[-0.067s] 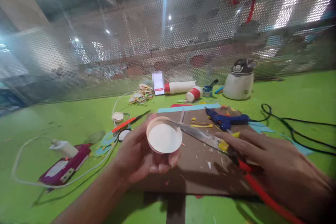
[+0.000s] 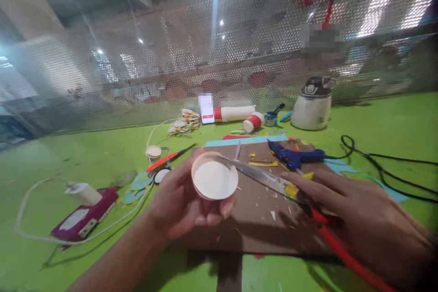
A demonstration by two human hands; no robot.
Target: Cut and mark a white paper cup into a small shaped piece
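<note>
My left hand (image 2: 181, 203) is closed around a short white paper cup piece (image 2: 214, 178), its round bottom turned toward me, held above a brown cardboard sheet (image 2: 260, 219). My right hand (image 2: 359, 221) grips a pair of scissors (image 2: 270, 181) with red handles and a yellow pivot. The long steel blades point left and their tip touches the cup's rim. A blue glue gun (image 2: 296, 156) lies on the cardboard just beyond the scissors.
On the green table (image 2: 68, 159) lie a purple phone with a white charger (image 2: 85, 212), an orange-handled tool (image 2: 169, 158), stacked paper discs (image 2: 185, 122), red-and-white cups (image 2: 253, 122), a white jar (image 2: 312, 105) and a black cable (image 2: 386, 169). Wire mesh stands behind.
</note>
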